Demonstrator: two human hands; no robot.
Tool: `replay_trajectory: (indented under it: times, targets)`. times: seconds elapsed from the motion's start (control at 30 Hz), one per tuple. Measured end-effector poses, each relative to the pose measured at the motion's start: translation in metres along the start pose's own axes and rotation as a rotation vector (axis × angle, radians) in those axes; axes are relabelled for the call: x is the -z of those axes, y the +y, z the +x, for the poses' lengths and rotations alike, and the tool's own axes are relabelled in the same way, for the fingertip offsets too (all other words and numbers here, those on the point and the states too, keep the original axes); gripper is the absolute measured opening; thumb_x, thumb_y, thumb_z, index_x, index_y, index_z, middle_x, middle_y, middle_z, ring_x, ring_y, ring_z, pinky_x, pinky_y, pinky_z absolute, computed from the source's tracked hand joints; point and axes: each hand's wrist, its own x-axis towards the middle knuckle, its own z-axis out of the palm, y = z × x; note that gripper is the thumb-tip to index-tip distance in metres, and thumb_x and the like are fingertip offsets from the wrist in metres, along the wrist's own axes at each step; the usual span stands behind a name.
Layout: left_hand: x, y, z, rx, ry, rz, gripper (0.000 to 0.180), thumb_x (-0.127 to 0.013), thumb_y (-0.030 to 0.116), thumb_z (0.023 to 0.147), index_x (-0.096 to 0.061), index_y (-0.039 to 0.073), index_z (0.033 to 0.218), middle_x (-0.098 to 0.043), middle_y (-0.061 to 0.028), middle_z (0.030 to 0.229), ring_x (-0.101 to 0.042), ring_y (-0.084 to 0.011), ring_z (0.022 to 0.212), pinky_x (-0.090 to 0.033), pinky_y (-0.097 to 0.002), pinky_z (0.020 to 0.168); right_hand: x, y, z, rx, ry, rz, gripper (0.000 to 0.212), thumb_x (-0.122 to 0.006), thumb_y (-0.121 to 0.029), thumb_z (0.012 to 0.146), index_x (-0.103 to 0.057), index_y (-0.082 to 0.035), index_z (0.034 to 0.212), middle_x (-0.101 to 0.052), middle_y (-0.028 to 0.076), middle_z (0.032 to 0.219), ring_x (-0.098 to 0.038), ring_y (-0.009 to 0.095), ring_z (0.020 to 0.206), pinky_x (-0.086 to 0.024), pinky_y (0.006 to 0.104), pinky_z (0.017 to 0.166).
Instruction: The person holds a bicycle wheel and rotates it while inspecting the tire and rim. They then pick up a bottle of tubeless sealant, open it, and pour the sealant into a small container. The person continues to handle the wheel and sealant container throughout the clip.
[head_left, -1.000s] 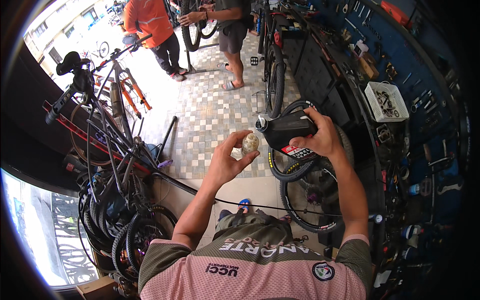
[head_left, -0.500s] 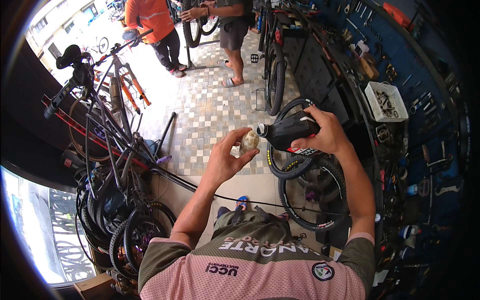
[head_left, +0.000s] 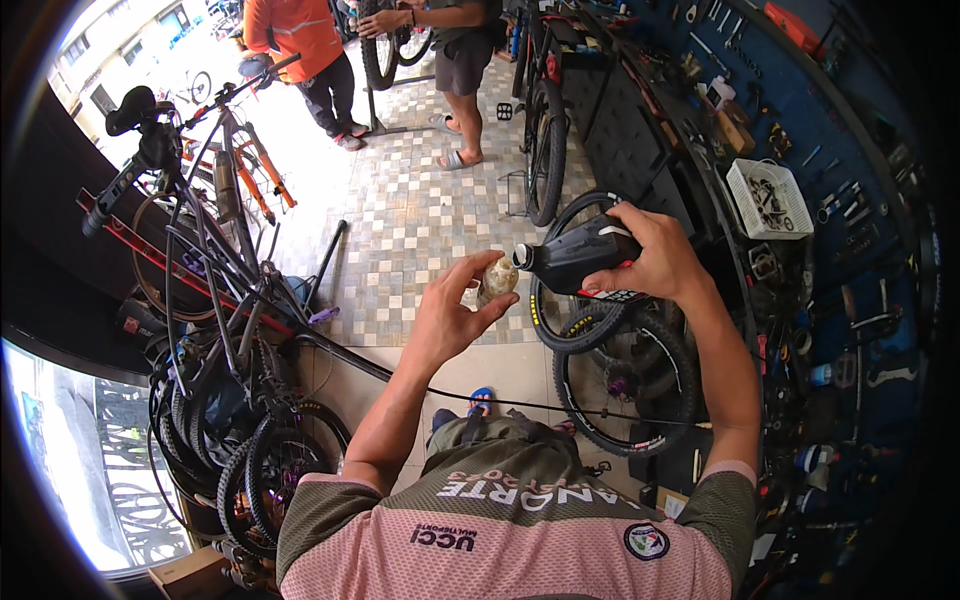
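My left hand point(head_left: 450, 308) is closed around a small cloudy, stained translucent bottle point(head_left: 497, 281), gripped between thumb and fingers. In my right hand point(head_left: 655, 258) is a larger black bottle point(head_left: 577, 257) with a red and white label. It lies tipped nearly on its side, its uncapped pale-rimmed mouth pointing left, close beside the top of the small bottle. Whether the two touch, or any liquid runs between them, I cannot tell.
Loose wheels point(head_left: 625, 385) stand just below my right hand. Bicycles point(head_left: 215, 250) crowd the left side. A white basket of parts point(head_left: 770, 200) sits on the bench at right, under a tool wall. Two people stand at the back, one in an orange top point(head_left: 300, 45).
The black bottle's mouth has dropped slightly, so it lies more nearly level. My left hand and the small bottle have stayed almost in place. The whole view has shifted a little.
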Motion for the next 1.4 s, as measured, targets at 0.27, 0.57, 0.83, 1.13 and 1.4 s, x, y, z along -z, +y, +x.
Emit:
replay_trajectory:
  times: [0.27,0.57,0.83,1.13,1.4]
  targets:
    - [-0.001,-0.001,0.000,-0.006,-0.002,0.019,0.061,-0.094,0.018,0.084,-0.070,0.005,0.138,-0.079,-0.0132,0.124,-0.077,-0.0239,0.100,-0.061,-0.0375,0.090,0.007,-0.008,0.005,0.059,0.001,-0.058,0.081,-0.096,-0.067,0.067,-0.069,-0.003,0.110,-0.077,0.016,0.096,-0.078,0.038,0.090,-0.061,0.0447,0.079]
    - [-0.002,0.000,0.000,0.005,-0.006,0.013,0.061,-0.094,0.018,0.084,-0.070,0.006,0.138,-0.079,-0.0131,0.124,-0.078,-0.0241,0.103,-0.062,-0.0379,0.091,0.010,-0.006,0.005,0.091,0.007,-0.089,0.082,-0.095,-0.068,0.067,-0.070,-0.004,0.111,-0.078,0.014,0.094,-0.079,0.036,0.087,-0.062,0.0428,0.076]
    - [-0.003,-0.001,-0.001,-0.006,0.003,-0.015,0.058,-0.093,0.021,0.085,-0.069,0.009,0.137,-0.077,-0.0125,0.120,-0.074,-0.0289,0.100,-0.060,-0.0398,0.087,0.013,-0.008,0.007,0.062,-0.032,-0.133,0.090,-0.100,-0.065,0.060,-0.070,0.001,0.114,-0.078,0.019,0.094,-0.079,0.037,0.087,-0.062,0.0412,0.079]
    - [-0.003,0.000,-0.002,0.006,0.001,-0.014,0.057,-0.093,0.020,0.085,-0.069,0.010,0.136,-0.077,-0.0123,0.119,-0.074,-0.0282,0.100,-0.060,-0.0397,0.086,0.016,-0.009,0.010,0.114,-0.034,-0.172,0.088,-0.099,-0.065,0.062,-0.069,0.000,0.114,-0.077,0.018,0.093,-0.079,0.036,0.084,-0.062,0.0410,0.076]
    - [0.000,0.002,-0.003,0.025,-0.021,0.001,0.058,-0.093,0.020,0.086,-0.070,0.008,0.138,-0.077,-0.0129,0.125,-0.076,-0.0255,0.101,-0.061,-0.0381,0.088,0.021,-0.015,0.013,0.125,-0.039,-0.190,0.079,-0.094,-0.069,0.066,-0.069,-0.005,0.106,-0.077,0.012,0.092,-0.078,0.036,0.087,-0.061,0.0445,0.074]
